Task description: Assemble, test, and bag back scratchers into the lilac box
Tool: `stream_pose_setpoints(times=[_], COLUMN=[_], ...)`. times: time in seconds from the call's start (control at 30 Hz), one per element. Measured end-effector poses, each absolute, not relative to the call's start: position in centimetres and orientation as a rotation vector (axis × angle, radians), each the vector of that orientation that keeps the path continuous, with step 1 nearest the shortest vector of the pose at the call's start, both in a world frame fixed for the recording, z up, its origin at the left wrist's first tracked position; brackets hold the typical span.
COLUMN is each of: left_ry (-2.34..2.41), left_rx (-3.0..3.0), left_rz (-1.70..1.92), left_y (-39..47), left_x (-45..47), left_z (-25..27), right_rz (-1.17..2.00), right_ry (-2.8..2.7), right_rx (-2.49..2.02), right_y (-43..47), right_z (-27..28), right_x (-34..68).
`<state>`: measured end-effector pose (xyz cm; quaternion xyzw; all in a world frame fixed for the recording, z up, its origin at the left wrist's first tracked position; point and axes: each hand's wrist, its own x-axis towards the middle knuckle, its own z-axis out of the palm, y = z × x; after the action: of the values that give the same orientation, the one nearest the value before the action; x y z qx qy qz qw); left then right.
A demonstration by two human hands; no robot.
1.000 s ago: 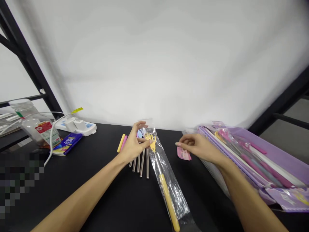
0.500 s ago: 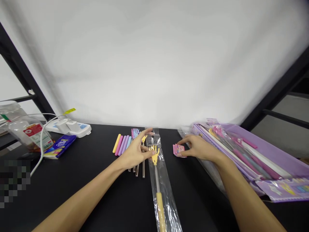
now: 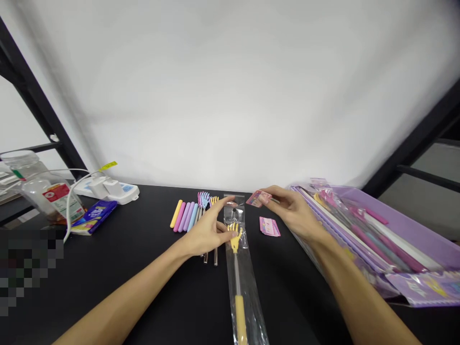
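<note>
A yellow hand-shaped back scratcher point(image 3: 237, 273) with a metal shaft lies lengthwise in a clear plastic bag point(image 3: 253, 297). My left hand point(image 3: 204, 232) is closed at the bag's upper part. Its thumb presses at the scratcher's head, the index finger stretches over the bag's top flap, and the other fingertips are partly hidden. To the right, my right hand point(image 3: 293, 211) pinches a small pink printed card point(image 3: 256, 198), raised and tilted near the bag's top. Below that card, a small stack of pink cards point(image 3: 269, 226) lies on the black table point(image 3: 151, 268).
Left of the bag lie several coloured handles point(image 3: 185, 216) and more scratcher heads point(image 3: 203, 198). A purple box point(image 3: 409, 225) of packaged scratchers stands at right. On the left are a plastic jar point(image 3: 53, 191), a blue packet point(image 3: 94, 215), a power strip point(image 3: 125, 192) and a white cable point(image 3: 68, 211).
My right hand has lifted a pink card off the stack and brought it up and left toward the bag's top. The left hand stays at the bag. The view has shifted slightly.
</note>
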<state>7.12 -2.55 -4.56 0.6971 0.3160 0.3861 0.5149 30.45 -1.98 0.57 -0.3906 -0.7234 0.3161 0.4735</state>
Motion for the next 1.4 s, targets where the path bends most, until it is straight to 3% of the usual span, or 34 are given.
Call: stream_pose_setpoints(times=[0.5,0.7,0.93,1.4], left_ry=[0.705,0.669,0.690,0.735], left_rx=[1.731,1.761,1.741,1.748], left_rz=[0.853,0.817,0.863,0.957], left_y=[-3.3,-3.5,-3.4,-3.6], left_x=[7.3,7.2,7.3,7.6], left_z=[-3.8,-3.5,-3.6,-3.4], right_rz=[0.638,0.833,0.660,0.914], right_ry=[-1.754,-1.738,-1.678,-1.624], right_rx=[-1.051,-0.972,-0.988,-1.054], right_y=[-1.8,-1.7,-1.6,-1.7], right_z=[-0.6,-1.3,-1.6,-0.6], right_x=[28.7,28.7,28.4,28.6])
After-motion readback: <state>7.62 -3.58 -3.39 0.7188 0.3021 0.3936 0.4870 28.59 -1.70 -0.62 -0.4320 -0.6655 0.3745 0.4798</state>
